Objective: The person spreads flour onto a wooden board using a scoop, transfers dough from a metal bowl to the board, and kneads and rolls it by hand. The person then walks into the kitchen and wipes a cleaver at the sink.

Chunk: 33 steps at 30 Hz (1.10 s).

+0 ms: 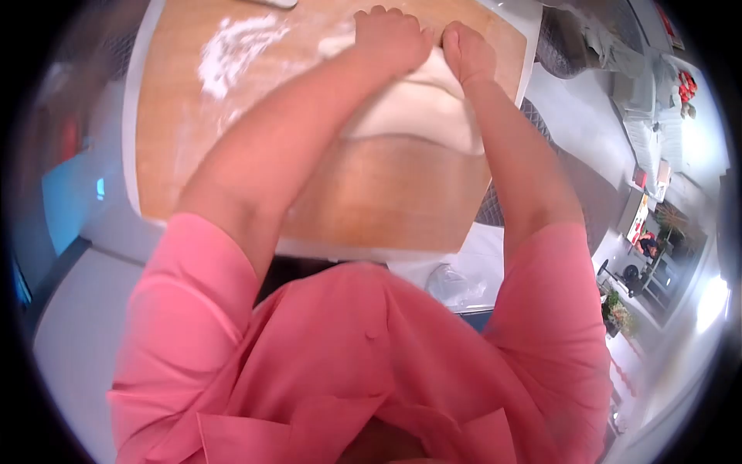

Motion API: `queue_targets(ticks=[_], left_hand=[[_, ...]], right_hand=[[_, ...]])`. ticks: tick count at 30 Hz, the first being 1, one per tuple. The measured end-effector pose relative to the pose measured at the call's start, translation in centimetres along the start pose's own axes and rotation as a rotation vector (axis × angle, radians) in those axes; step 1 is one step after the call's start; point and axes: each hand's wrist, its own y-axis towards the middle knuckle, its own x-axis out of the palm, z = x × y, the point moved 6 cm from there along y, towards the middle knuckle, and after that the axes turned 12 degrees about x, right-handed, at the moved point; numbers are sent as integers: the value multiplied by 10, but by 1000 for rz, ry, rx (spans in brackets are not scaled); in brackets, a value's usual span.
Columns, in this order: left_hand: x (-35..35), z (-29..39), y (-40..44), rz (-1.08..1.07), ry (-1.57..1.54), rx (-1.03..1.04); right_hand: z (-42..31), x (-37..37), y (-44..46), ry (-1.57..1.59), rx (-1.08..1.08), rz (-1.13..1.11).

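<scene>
A large pale slab of dough (417,114) lies on a wooden board (371,201), with a fold or ridge running across it. My left hand (393,39) is closed at the dough's far edge, knuckles up. Close beside it on the right, my right hand (469,54) is also closed on the far edge, its thumb side facing the left hand. Curled fingers hide the part of the dough gripped. My left forearm covers some of the dough's left side.
White flour (239,54) is spread over the board's upper left. A light-coloured object (280,3) is cut off at the top edge. Clear plastic (456,284) lies below the board's near right corner. Dark patterned cloth (533,116) shows beyond the right side.
</scene>
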Motion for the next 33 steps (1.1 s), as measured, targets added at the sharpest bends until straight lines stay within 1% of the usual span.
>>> queue_targets(ticks=[1,2,3,5,7,9,10,11,12,13,14,15,17,18,20,21,22,23,24,25,26,27,28,29,31,32,33], left_hand=[[-7,-5,-9,-128,2,-51],[-19,-7,-24,-125,-50,-11],[-30,-9,-42,-113,-42,-5],[-36,2,-75,-136,-288,145],[-30,23,-127,-38,-135,388],[-16,37,-181,111,-160,527],[-8,39,-200,103,-233,539],[-5,38,-213,93,-310,550],[-4,37,-217,94,-316,547],[-4,36,-219,122,-324,559],[-4,32,-215,153,-330,569],[-4,25,-207,156,-336,560],[-16,4,-181,401,-368,416],[-21,-1,-166,405,-373,408],[-35,-30,-139,407,-386,87],[-44,-39,-129,411,-387,79],[-36,-50,-117,147,-474,-45],[-22,-57,-113,-117,-555,-165],[-21,-62,-111,-62,-534,-149],[-19,-66,-109,-57,-536,-146],[-15,-65,-108,-67,-652,-145],[-12,-61,-114,-73,-770,-146],[-14,-57,-120,22,-702,-93],[-8,-55,-127,36,-694,-79],[-17,-42,-153,409,-464,131],[-15,-30,-165,374,-401,147],[-5,-24,-177,372,-406,164]], right_hand=[[-2,2,-5,30,84,-25],[-2,0,-9,58,171,-38],[-16,-14,-20,59,165,-23],[-46,-31,-58,-44,244,-290],[-65,-44,-89,-69,338,-236],[-99,-36,-137,-252,54,136],[-94,-27,-150,-253,50,140],[-92,-20,-161,-118,-20,188],[-96,-20,-163,15,-87,229],[-93,-18,-154,10,-87,220],[-90,-15,-139,-11,-128,156],[-90,-9,-123,-32,-172,93],[-78,3,-86,-53,-193,92],[-76,3,-68,-27,-210,85],[-71,9,-41,-2,-239,65],[-64,12,-29,-5,-184,74],[-58,13,-17,-10,-131,90],[-57,14,-7,-11,-141,95],[-52,18,2,-59,-73,40],[-55,16,5,-108,-1,-15],[-56,14,6,-125,113,-77],[-61,11,-2,-133,108,-73],[-67,13,-9,-107,136,-139],[-71,14,-12,-79,166,-196],[-110,15,-48,-212,23,-470],[-127,14,-72,-274,-34,-406],[-142,16,-94,-336,-91,-342]])
